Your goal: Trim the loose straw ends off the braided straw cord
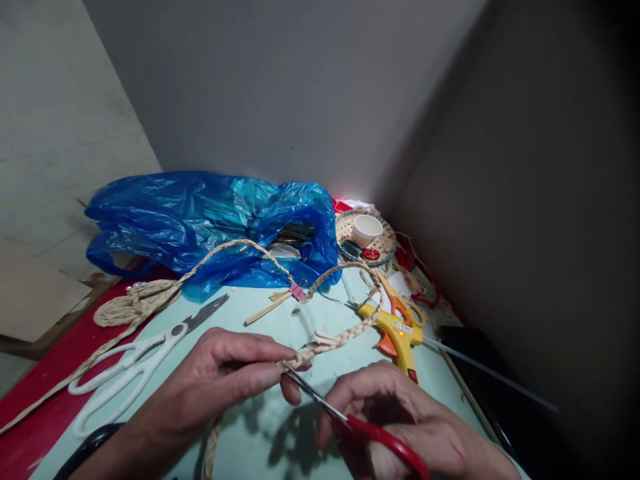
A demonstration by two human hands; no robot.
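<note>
My left hand [230,373] pinches a braided straw cord [350,332] between thumb and fingers. In my right hand [400,420] are red-handled scissors [370,430], their tips touching the braid right at my left fingertips. Whether the blades are apart cannot be made out. From my left hand the braid runs right, loops back past the glue gun and reaches a pink binder clip [297,291], where loose strand ends stick out. Beyond the clip it arcs left to a coiled bundle of braid [137,303]. Another stretch of braid [213,447] hangs below my left hand.
White-handled scissors [150,357] lie at the left. A blue plastic bag [210,220] rests along the wall. At the right are a yellow glue gun [397,333] with a glue stick, orange-handled scissors [397,293], and a woven tray [345,230] with a white cup [367,230].
</note>
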